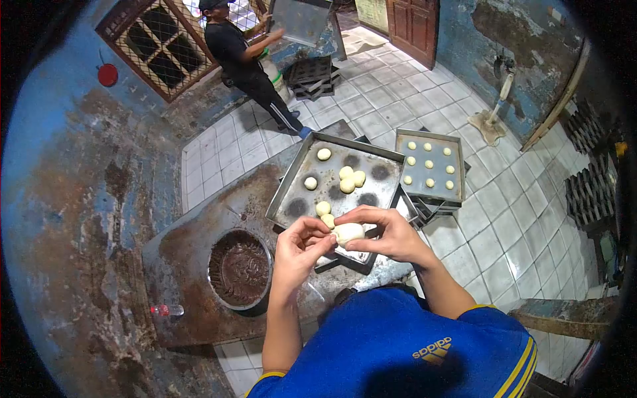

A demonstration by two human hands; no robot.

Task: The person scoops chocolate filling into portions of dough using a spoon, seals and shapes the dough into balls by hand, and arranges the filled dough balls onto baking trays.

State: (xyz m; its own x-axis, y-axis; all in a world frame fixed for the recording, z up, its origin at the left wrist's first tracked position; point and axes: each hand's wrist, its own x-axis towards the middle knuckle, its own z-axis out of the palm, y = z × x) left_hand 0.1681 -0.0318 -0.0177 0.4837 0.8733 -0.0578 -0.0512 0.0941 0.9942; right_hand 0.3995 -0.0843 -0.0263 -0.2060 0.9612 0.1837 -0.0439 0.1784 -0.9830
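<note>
A pale piece of dough [350, 233] is held up over the front of a metal baking tray [371, 154]. My left hand [300, 251] pinches its left end with thumb and fingertips. My right hand [393, 233] grips the other end, thumb below and fingers over the top. Just beyond my fingers, two dough balls [323, 208] touch each other. Farther back on the tray, three more balls [349, 179] are clustered together. Single dough balls [324, 154] lie toward the tray's left side. The tray sits on a stack of others.
Left of my hands, a round pot [259, 306] of dark brown paste stands on the worn table [179, 242], near a small bottle [167, 310]. Behind right, another tray [458, 162] carries spaced dough balls. A person [239, 63] holds a tray [298, 20] by stacked trays [312, 74].
</note>
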